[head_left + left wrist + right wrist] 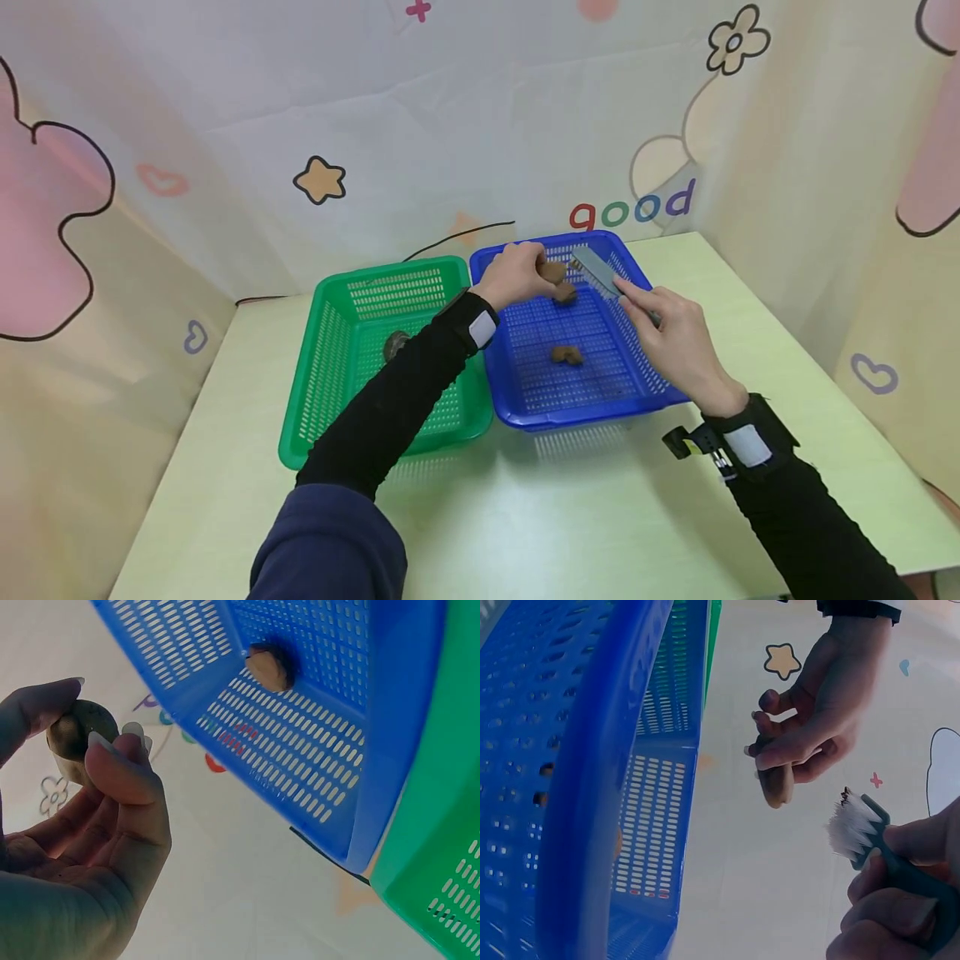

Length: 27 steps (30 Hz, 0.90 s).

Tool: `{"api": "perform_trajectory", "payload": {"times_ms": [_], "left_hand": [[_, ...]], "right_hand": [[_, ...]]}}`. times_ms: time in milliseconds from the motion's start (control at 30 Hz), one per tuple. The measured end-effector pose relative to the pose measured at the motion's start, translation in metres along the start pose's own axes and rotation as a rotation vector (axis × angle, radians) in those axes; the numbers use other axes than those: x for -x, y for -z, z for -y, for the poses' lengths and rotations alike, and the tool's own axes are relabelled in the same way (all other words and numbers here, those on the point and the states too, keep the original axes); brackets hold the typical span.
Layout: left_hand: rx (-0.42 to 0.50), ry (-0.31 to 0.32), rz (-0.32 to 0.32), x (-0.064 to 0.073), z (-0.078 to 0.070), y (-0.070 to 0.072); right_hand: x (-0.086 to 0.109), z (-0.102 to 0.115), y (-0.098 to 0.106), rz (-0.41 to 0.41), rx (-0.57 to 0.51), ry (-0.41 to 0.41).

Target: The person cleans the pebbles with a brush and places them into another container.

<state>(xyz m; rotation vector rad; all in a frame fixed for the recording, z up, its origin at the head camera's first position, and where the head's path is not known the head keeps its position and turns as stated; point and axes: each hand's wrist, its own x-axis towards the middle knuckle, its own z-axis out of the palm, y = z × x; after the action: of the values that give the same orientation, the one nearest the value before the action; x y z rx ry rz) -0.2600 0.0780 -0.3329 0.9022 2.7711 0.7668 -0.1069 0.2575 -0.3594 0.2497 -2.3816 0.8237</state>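
Observation:
My left hand (516,277) pinches a small brown lump (552,272) between thumb and fingertips, over the far part of the blue basket (577,417). In the left wrist view that lump (84,736) looks rounded and partly dark; its kind is unclear. My right hand (678,342) grips the handle of a grey-blue brush (597,271). White bristles (851,827) face the held lump, with a gap between them in the right wrist view. Inside the blue basket lie another brown lump (566,294), just below the left fingers, and a curved brown piece (567,355).
A green basket (298,400) stands left of the blue one, their rims close together. In it lies a dark round thing (394,344), partly hidden by the left forearm. Both baskets rest on a pale green table (540,517), before a printed curtain (450,125).

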Motion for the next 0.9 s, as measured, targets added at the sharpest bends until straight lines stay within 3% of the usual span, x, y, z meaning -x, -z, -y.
{"api": "perform_trajectory", "payload": {"times_ms": [267,500,900], "left_hand": [[0.019,0.025,-0.040,0.021,0.010,0.009],[0.054,-0.005,-0.078,0.035,0.021,0.008],[0.118,-0.051,-0.133,0.048,0.028,0.001]], "right_hand": [[-0.003,0.008,-0.011,0.015,-0.011,0.014],[-0.005,0.014,-0.019,0.045,-0.011,0.017],[-0.009,0.025,-0.038,0.142,0.030,0.026]]}}
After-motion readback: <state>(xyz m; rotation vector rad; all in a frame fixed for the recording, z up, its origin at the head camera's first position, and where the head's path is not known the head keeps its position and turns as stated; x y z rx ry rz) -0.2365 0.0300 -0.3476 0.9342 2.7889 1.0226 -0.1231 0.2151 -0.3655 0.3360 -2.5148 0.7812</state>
